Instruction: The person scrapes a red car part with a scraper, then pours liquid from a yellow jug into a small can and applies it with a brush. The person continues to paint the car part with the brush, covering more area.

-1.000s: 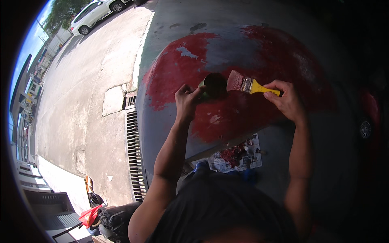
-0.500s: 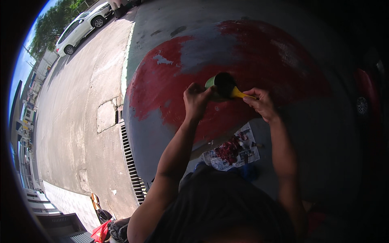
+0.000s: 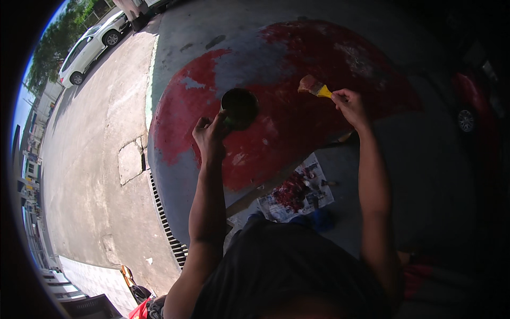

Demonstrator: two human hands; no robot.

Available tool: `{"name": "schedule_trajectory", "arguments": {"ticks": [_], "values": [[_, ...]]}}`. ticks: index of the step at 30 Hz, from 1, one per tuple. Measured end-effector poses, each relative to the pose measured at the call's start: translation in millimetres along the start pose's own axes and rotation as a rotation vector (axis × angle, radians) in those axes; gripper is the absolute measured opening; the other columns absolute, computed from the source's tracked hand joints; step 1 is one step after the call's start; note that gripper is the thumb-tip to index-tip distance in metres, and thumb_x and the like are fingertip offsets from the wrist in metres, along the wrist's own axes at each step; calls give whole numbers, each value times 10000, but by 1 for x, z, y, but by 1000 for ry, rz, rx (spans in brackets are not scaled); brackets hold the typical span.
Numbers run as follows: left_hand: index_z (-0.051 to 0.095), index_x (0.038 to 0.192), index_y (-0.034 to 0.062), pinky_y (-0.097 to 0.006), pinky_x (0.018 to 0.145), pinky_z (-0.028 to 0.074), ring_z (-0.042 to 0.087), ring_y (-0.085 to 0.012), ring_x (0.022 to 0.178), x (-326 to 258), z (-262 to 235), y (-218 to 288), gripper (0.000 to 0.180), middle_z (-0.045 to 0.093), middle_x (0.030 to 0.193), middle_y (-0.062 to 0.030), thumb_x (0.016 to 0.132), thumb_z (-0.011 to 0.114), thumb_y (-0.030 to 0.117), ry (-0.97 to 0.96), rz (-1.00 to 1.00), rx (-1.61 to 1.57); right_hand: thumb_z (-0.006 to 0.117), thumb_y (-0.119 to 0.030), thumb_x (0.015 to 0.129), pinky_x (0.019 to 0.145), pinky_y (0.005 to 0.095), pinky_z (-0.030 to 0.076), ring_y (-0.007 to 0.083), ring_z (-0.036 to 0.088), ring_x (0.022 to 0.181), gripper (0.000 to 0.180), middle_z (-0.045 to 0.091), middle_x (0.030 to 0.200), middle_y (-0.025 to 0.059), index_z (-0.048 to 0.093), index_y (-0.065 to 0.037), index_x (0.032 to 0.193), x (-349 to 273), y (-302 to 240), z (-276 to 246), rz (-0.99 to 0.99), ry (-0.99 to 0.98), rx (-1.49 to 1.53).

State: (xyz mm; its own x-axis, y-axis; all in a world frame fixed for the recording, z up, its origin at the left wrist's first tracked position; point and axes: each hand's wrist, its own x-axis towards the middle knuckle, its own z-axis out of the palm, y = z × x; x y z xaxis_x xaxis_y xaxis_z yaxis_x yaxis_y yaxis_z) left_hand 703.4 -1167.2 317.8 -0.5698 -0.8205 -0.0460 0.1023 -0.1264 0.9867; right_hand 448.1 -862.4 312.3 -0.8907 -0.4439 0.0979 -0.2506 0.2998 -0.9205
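My left hand [image 3: 209,137] is closed on the side of a small dark round can [image 3: 239,110]. The can is tipped so that its dark mouth shows; what is inside is too dark to make out. In my right hand [image 3: 349,106] is a paintbrush [image 3: 322,90], pinched by its yellow handle, its reddish-brown bristles pointing left. Can and brush are apart, both above a large rounded grey panel [image 3: 183,212] covered with broad red patches. The bristles appear to be over the red area; whether they touch it I cannot tell.
Newspaper [image 3: 324,194] smeared dark red lies on the ground by my feet, beyond the panel's near edge. A drain grating [image 3: 166,215] runs along the left. A white car [image 3: 95,45] stands far left, and a red car [image 3: 470,103] at the right in shadow.
The brush has come out of the can and moved up and right, its bristles now showing. My left hand has carried the can to the left. The view has shifted slightly.
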Motion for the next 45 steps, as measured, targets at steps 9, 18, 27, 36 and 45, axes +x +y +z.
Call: {"name": "schedule_trajectory", "arguments": {"ticks": [9, 18, 27, 36, 45], "values": [[593, 877, 0, -365, 732, 643, 712, -210, 817, -19, -74, 21, 278, 658, 909, -115, 887, 781, 205, 102, 72, -127, 638, -34, 924, 772, 427, 496, 283, 605, 895, 160, 560, 828, 81, 679, -46, 1078, -32, 16, 70, -425, -211, -764], [555, 934, 28, -453, 845, 623, 729, -282, 953, -44, -125, 19, 281, 691, 973, -154, 926, 731, 246, 235, 70, -93, 669, -27, 877, 838, 430, 529, 334, 652, 947, 229, 649, 979, 172, 697, -56, 1102, 134, 25, 76, -323, 41, -622], [533, 912, 62, -433, 846, 589, 711, -244, 913, -81, -175, 27, 242, 671, 948, -132, 929, 707, 229, 474, 65, -90, 626, 64, 848, 856, 474, 541, 404, 683, 1014, 273, 700, 1045, 250, 685, -12, 1103, 142, -37, 61, -283, -279, -942], [579, 971, 34, -416, 865, 583, 701, -276, 959, -82, -197, 22, 264, 672, 1006, -148, 929, 718, 254, 531, 90, -133, 627, 61, 866, 845, 477, 550, 397, 686, 1003, 279, 693, 1085, 240, 670, -23, 1129, 160, -30, 88, -378, -207, -987], [596, 987, 19, -412, 856, 586, 702, -271, 956, -80, -202, 21, 279, 680, 1004, -154, 936, 720, 264, 501, 127, -150, 668, -69, 903, 735, 415, 548, 346, 716, 838, 100, 716, 879, 201, 678, -10, 983, 123, -62, 18, -391, -154, -768]]}}
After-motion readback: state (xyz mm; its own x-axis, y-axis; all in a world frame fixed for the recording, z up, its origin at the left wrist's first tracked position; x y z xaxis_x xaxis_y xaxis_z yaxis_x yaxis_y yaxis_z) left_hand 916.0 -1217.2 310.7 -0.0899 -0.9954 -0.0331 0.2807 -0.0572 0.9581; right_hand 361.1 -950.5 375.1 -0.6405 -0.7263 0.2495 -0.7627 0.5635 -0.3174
